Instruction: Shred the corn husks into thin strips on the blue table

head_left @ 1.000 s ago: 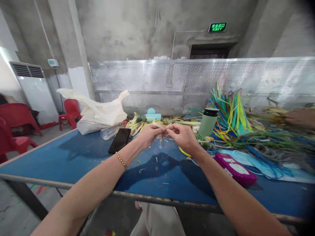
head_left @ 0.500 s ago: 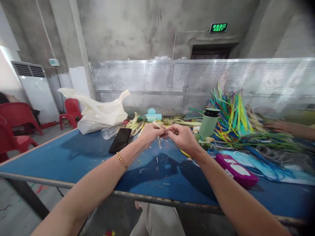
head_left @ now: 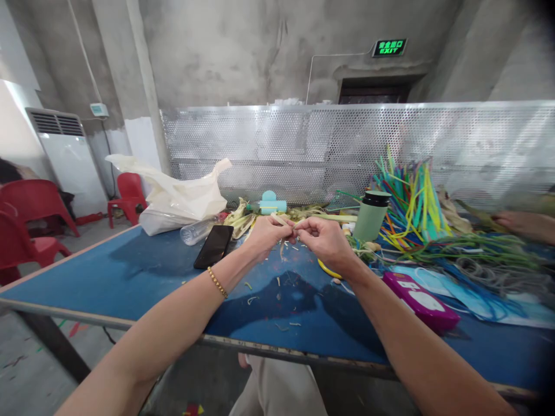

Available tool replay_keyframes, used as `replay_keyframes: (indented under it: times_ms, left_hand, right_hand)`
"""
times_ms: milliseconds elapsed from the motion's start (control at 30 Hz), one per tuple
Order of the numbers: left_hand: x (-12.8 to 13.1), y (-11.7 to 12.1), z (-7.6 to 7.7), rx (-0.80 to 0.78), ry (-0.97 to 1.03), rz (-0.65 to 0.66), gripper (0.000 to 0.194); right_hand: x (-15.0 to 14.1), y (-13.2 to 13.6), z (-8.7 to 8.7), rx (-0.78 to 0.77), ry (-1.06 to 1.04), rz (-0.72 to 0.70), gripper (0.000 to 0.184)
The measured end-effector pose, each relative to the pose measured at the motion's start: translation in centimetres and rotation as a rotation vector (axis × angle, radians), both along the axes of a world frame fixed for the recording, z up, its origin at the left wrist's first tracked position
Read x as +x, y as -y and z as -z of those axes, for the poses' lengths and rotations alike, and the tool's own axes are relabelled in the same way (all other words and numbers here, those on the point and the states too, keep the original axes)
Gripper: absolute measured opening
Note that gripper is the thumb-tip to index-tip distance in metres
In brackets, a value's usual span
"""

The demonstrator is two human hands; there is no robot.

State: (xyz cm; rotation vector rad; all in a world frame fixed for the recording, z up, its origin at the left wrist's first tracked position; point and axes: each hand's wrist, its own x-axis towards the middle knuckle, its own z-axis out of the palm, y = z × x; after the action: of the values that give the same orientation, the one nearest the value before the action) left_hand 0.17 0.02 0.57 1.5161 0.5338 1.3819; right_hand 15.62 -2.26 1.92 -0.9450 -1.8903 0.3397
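Note:
Over the middle of the blue table (head_left: 143, 289), my left hand (head_left: 269, 234) and my right hand (head_left: 323, 240) meet fingertip to fingertip. Both are closed in a pinch on a pale husk strip (head_left: 281, 219), which sticks up past my left fingers; a thin end hangs below them. My fingers cover most of it. Behind and left of my left hand lie pale green-yellow husks (head_left: 238, 222). Small husk scraps (head_left: 252, 300) are scattered on the table below my hands. A curved yellow piece (head_left: 328, 269) lies beside my right wrist.
Left are a phone (head_left: 214, 247), a clear bottle (head_left: 195, 232) and a white plastic bag (head_left: 182, 199). Right stand a green flask (head_left: 372, 216) and a bundle of coloured strips (head_left: 414, 199); a purple box (head_left: 420, 301) lies nearer. Another person's hand (head_left: 522, 224) reaches in at far right.
My hands stay together on the husk strip with only slight finger movement. The whole view has shifted a little. At far right, the other person's hand has moved slightly to the right.

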Motion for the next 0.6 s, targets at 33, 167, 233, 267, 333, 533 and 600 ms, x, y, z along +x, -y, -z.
replay_keyframes:
  times_ms: [33,167,233,267,333,533,600]
  left_hand:
    - [0.0,0.1,0.0,-0.005,-0.002,-0.003,0.009]
    - [0.1,0.3,-0.2,-0.022,0.007,-0.005,0.010]
    - [0.0,0.2,-0.3,-0.040,0.032,0.008,0.009]
    - [0.0,0.1,-0.3,-0.059,0.051,0.029,0.008]
    - [-0.2,-0.1,-0.4,-0.122,0.084,0.103,0.006]
    - [-1.0,-0.6,-0.4,-0.227,0.166,0.253,0.013]
    - [-1.1,-0.6,-0.3,-0.240,0.176,0.270,0.016]
  right_hand:
    - [0.0,0.0,0.0,0.001,-0.002,-0.004,0.016]
    - [-0.1,0.0,-0.1,0.008,-0.009,-0.005,0.015]
    - [-0.1,-0.1,0.0,0.007,-0.031,-0.027,0.014]
    - [-0.1,-0.1,0.0,0.010,-0.045,-0.039,0.014]
    - [0.0,-0.2,0.2,0.042,-0.049,-0.018,0.015]
    - [0.5,-0.4,0.1,0.101,0.027,0.139,0.030]
    - [0.6,-0.4,-0.1,0.051,-0.028,0.163,0.036]
